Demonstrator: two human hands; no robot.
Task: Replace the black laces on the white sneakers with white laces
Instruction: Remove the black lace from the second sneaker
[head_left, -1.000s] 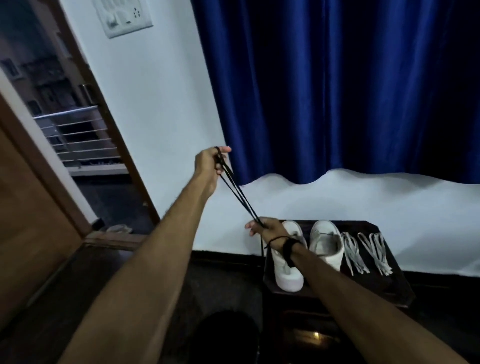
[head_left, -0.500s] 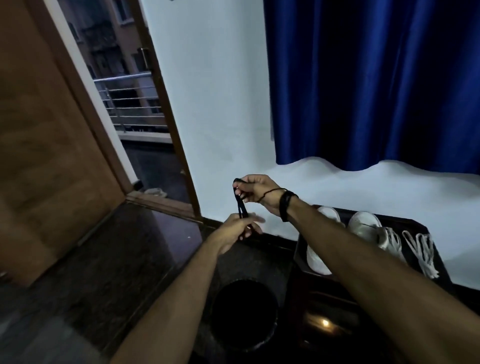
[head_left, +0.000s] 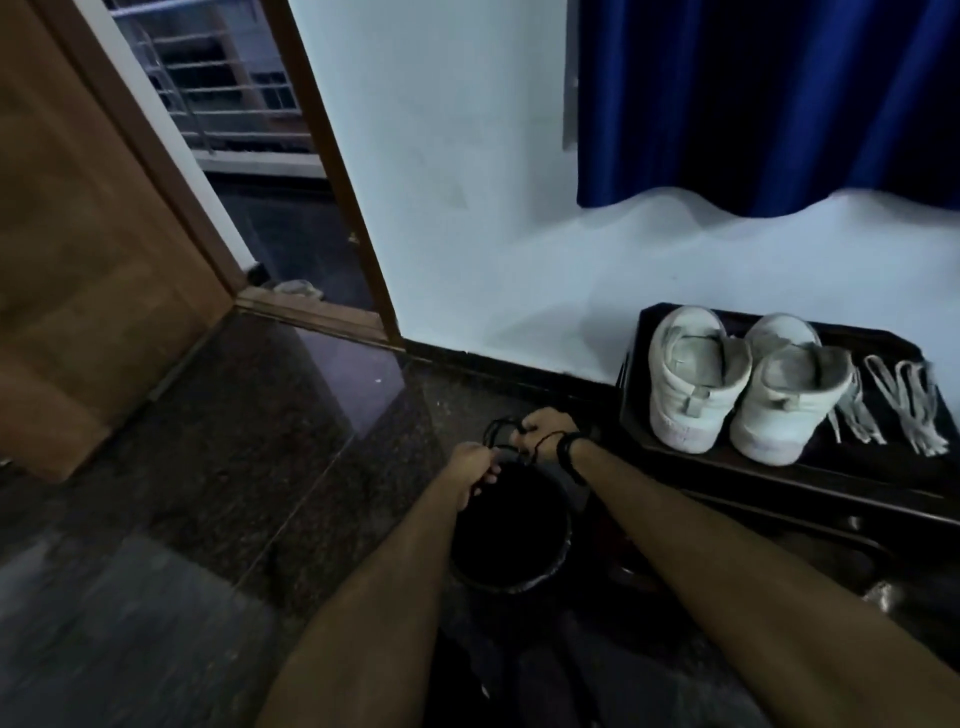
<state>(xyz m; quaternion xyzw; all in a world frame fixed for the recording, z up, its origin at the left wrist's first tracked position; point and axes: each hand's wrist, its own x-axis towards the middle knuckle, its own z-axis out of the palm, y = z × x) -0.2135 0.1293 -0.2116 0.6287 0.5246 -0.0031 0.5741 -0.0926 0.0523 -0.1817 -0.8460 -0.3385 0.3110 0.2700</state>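
Black lace (head_left: 500, 430) bunched in both fists, left hand (head_left: 474, 466) and right hand (head_left: 541, 434) gripping it over the bin (head_left: 511, 525). Sloppy drop and it'll probably miss, landing on the floor.

a low black bench (head_left: 769, 462) stands against the white wall, at the right of the view. two white sneakers (head_left: 696, 379) sit on it side by side, touching, heels toward the camera and toes toward the wall; neither shows a lace. just right of the right sneaker lie two bundles of white laces (head_left: 904, 405), one beside the other, the nearer bundle touching that sneaker's side. the bench stands on a dark speckled stone floor (head_left: 234, 467). a round black bin (head_left: 511, 566) stands on the floor just left of the bench. whether anything lies inside it cannot be told.
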